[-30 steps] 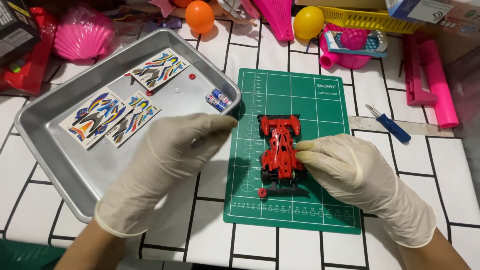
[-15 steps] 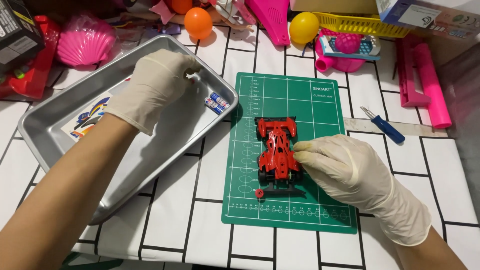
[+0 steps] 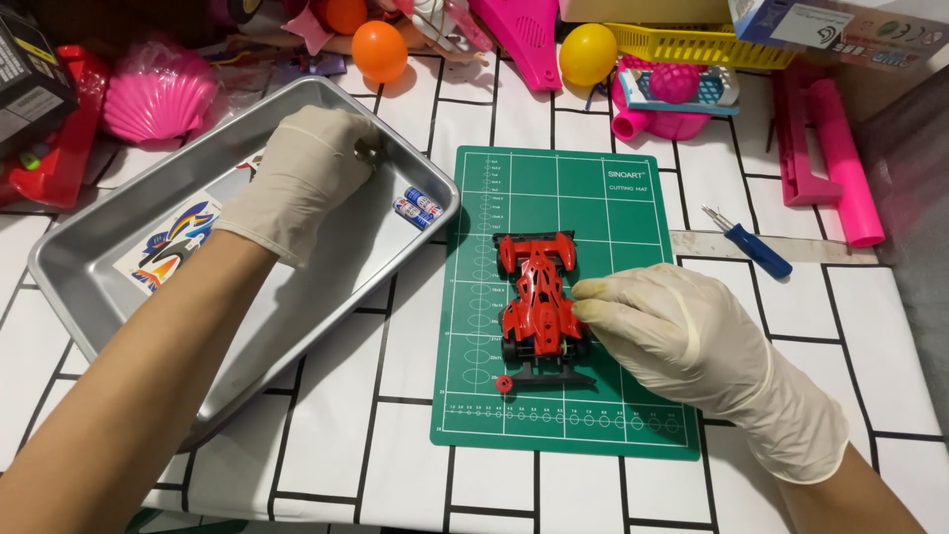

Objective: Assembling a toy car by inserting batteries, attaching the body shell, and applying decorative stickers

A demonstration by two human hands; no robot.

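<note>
Centrally, the red toy race car [image 3: 539, 302] lies on my green cutting mat [image 3: 593, 415]; my gloved right hand [image 3: 682, 331] steadies its side with closed fingertips. My left hand [image 3: 301, 173] reaches into the metal tray [image 3: 109, 287], pinching something too small to identify, near two batteries [image 3: 417, 208].

White tabletop [image 3: 633, 494] with black brick-pattern lines.

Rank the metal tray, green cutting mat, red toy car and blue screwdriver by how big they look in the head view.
1. Metal tray, largest, though partly hidden by the left arm.
2. Green cutting mat.
3. Red toy car.
4. Blue screwdriver, smallest.
</note>
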